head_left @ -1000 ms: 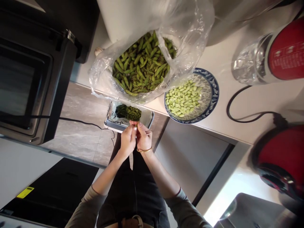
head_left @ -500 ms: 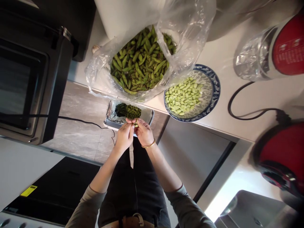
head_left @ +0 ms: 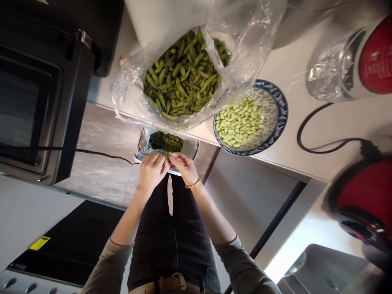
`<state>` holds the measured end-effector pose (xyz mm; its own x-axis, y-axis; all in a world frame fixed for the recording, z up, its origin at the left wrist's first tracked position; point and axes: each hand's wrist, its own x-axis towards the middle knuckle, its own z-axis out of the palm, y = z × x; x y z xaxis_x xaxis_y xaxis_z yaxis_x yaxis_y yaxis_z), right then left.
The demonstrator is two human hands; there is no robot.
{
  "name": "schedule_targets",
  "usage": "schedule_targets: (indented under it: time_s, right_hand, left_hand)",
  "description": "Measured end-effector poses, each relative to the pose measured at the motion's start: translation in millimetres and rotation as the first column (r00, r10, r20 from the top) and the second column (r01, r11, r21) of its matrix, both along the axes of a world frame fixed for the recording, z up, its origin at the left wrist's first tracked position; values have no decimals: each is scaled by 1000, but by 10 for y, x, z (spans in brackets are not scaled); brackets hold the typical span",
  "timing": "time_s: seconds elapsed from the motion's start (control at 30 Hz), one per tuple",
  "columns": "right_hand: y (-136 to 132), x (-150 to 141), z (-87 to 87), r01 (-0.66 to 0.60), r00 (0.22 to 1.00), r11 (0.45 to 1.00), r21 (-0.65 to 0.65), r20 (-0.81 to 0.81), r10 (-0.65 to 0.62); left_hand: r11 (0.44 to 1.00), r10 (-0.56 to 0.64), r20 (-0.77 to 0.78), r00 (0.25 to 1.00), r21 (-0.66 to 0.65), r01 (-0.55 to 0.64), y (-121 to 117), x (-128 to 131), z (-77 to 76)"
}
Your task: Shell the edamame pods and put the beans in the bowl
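Observation:
My left hand (head_left: 152, 171) is closed, with a ring on one finger, its fingertips meeting those of my right hand (head_left: 184, 168), which wears a gold bangle. Between them they pinch an edamame pod (head_left: 168, 155), mostly covered by the fingers. Just below the hands is a bin (head_left: 196, 148) holding a heap of empty pods (head_left: 171, 142). On the counter, a clear plastic bag (head_left: 128, 92) lies open around many whole green edamame pods (head_left: 183, 77). Beside it, a blue-and-white patterned bowl (head_left: 280, 110) contains shelled pale green beans (head_left: 239, 122).
A black oven (head_left: 27, 110) stands at the left, with a black cable (head_left: 101, 153) crossing the floor side. To the right are a clear plastic bottle with a red label (head_left: 333, 65), a looped black cord (head_left: 301, 130) and a red appliance (head_left: 364, 200). The counter edge runs above my hands.
My left hand has turned and shifted slightly left, its fingers curling more. The bean that showed at the pod between my fingertips is now hidden. The view has shifted a little.

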<state>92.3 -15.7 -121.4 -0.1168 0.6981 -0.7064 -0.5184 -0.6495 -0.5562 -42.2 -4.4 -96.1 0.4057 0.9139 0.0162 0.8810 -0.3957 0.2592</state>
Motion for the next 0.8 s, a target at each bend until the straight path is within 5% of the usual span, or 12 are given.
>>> schedule_targets:
  time_s: [0.17,0.33,0.5,0.57,0.8]
  right_hand:
    - [9,-21,-41,75,996,996,-42,-37,-77]
    - [-38,-74,-2,92,996,996,-5,13,-91]
    - [-64,-99,73,56,983,995,81,167,-69]
    - [-52,-96,92,7,982,995,102,185,-26]
    - [-28,-101,34,26,994,998,50,104,-31]
  left_hand:
    - [988,-1,137,991,-152,22,-1,20,12]
    - [911,323,456,829,-386,-143,-75,114,-29]
    - [774,590,486,645,-567,-281,-91,169,-22]
    - [774,589,471,657,-563,-290,-79,157,-19]
    - [898,375,347,860,-365,-245,-68,107,-65]
